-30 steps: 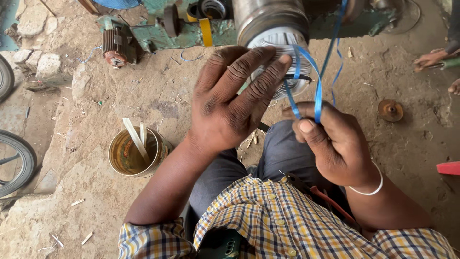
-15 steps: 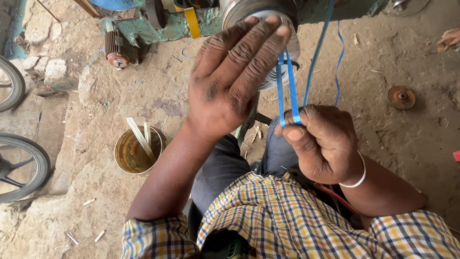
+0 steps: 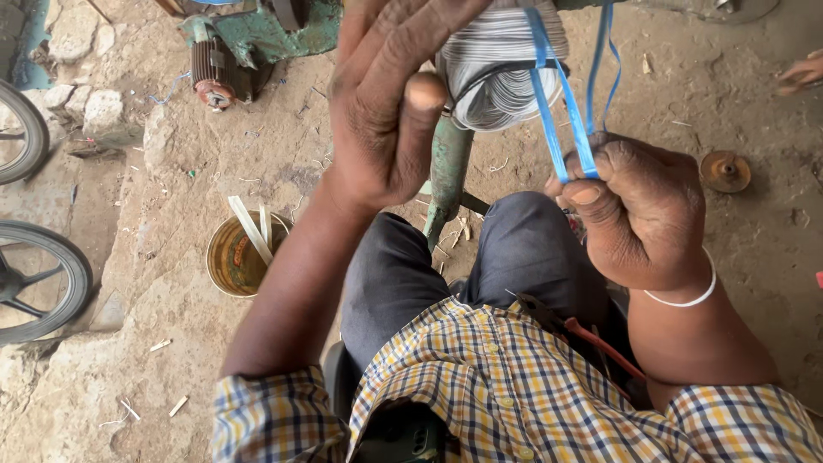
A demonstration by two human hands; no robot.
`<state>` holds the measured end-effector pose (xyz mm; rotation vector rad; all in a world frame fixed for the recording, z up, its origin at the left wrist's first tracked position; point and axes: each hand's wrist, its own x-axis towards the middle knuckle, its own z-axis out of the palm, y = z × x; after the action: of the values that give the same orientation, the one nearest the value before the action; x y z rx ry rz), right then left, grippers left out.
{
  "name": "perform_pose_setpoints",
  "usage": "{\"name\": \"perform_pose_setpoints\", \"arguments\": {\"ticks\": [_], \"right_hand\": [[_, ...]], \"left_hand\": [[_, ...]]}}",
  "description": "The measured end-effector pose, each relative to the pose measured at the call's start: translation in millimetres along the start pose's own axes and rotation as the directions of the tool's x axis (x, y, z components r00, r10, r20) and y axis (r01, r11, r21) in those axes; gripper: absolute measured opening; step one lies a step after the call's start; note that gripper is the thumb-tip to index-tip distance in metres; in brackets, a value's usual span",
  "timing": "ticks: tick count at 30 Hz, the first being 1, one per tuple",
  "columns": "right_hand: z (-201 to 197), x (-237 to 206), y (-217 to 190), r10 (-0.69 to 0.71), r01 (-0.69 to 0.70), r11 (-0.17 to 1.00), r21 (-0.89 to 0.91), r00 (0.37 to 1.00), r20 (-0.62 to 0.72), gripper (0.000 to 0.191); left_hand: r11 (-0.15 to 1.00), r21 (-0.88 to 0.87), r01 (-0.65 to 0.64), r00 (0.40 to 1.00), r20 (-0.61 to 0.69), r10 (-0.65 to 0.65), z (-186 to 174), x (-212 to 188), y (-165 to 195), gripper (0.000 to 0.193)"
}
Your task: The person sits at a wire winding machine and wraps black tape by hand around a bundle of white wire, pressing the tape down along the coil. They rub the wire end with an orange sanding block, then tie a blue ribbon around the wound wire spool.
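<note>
**Two hands at the coil, blue strap pulled taut**

Two strands of blue strap (image 3: 561, 129) run down from the wire coil (image 3: 501, 64) into our right hand (image 3: 639, 214), which is clenched in a fist around them, thumb pressing the strap against the forefinger. Our left hand (image 3: 390, 103) lies flat against the coil's side with fingers spread, bracing rather than gripping; nothing is closed inside it. The coil of pale wire sits on a green stand (image 3: 447, 171) just past our knees.

We judge the step in hand to be binding the winding with the strap. The next move seems to call for steady tension from the fist while the palm keeps the turns from slipping.

Much is cut off: the coil's top and the machine body behind it leave the frame, so we cannot tell where the strap loops over. A tin can (image 3: 240, 257) holding pale sticks stands on the dirt to the left. Red-handled pliers (image 3: 583, 330) rest on our lap, half hidden by the shirt.
</note>
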<state>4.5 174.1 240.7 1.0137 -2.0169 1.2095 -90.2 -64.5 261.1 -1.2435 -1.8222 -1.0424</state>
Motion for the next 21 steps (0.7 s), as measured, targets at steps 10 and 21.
{"name": "perform_pose_setpoints", "arguments": {"ticks": [10,21], "right_hand": [[-4.8,-11.4,6.4,0.168,-0.168,0.986,0.012,0.986,0.009,0.026],[-12.3,-10.1,4.2,0.105,-0.103,0.992,-0.071,0.994,0.027,0.031]], "left_hand": [[0.995,-0.039,0.094,0.960,-0.260,-0.101,30.6,-12.3,-8.3,0.052],[0.832,0.177,0.526,0.851,-0.109,-0.514,48.5,-43.2,52.7,0.043]]}}
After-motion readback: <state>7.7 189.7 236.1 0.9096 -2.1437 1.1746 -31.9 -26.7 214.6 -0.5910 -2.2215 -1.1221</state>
